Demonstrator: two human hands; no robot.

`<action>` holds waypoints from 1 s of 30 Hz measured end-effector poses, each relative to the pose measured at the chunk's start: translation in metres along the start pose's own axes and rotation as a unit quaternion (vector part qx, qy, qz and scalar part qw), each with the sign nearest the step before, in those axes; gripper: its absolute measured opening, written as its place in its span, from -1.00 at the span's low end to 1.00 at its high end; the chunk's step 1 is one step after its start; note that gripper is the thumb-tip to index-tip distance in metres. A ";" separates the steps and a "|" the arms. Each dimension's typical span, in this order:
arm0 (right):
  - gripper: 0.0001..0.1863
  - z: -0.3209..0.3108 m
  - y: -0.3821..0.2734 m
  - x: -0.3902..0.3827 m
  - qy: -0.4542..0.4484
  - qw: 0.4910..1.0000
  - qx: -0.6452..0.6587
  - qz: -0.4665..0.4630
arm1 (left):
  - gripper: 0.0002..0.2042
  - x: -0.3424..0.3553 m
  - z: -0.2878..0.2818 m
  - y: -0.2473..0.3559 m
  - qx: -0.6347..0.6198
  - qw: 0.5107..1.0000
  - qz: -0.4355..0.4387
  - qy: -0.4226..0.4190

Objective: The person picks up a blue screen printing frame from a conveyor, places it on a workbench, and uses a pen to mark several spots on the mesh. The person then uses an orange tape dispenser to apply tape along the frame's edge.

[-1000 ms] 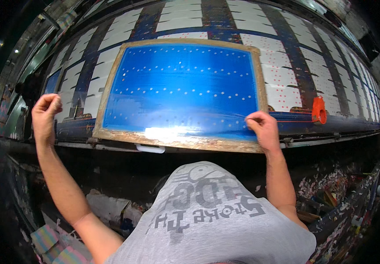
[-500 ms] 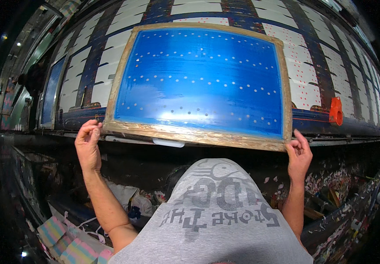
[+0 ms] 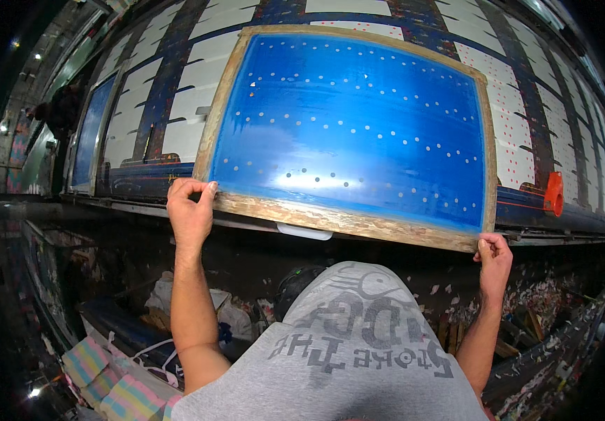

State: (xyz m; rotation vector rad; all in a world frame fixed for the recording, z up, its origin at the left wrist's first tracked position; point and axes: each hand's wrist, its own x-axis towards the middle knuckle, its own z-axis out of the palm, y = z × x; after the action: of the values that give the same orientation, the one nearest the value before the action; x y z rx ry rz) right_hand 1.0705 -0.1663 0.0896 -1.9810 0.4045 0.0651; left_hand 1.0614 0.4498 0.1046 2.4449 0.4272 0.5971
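A silk-screen printing frame, with a worn wooden border [image 3: 344,223] and blue mesh [image 3: 358,140] marked by rows of pale dots, lies over the long printing table before me. My left hand [image 3: 191,214] is closed on its near left corner, the thumb resting over the wood's top edge. At the near right corner, my right hand [image 3: 495,263] pinches the wood between thumb and curled fingers. A white handle-like piece [image 3: 305,231] sticks out from under the near side of the frame.
White panels with red dots [image 3: 511,133] lie on the table to the right of the frame. An orange clamp-like piece [image 3: 553,194] sits on the near rail. At far left stands another blue screen [image 3: 90,133]. Striped pads [image 3: 95,365] and scraps lie below.
Both hands have closed on the near corners; the right hand's fingers were more spread before. The frame has shifted right and slightly away along the table, while the whole view has also shifted.
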 end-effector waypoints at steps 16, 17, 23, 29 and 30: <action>-0.86 0.027 -0.003 0.012 0.057 0.994 0.008 0.095 | -0.87 0.026 0.020 -0.027 0.071 0.996 0.055 -0.015; -0.87 0.028 -0.004 0.012 0.053 0.994 0.017 0.089 | -0.86 0.025 0.018 -0.028 0.078 0.996 0.042 -0.016; -0.92 0.032 -0.009 0.011 0.064 0.994 0.016 0.086 | -0.87 0.023 0.015 -0.039 0.072 0.996 0.055 -0.025; -0.93 0.040 -0.005 0.024 0.066 0.998 -0.008 0.019 | -0.85 0.028 0.022 -0.050 0.101 0.992 0.060 -0.044; -0.93 0.042 -0.005 0.027 0.068 0.998 -0.009 0.005 | -0.85 0.029 0.023 -0.050 0.104 0.992 0.058 -0.045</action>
State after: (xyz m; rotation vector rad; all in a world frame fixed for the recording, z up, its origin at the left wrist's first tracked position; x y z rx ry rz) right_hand 1.1025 -0.1340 0.0693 -2.0081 0.5031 -0.0595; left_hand 1.0888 0.4909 0.0668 2.6984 0.3253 0.5112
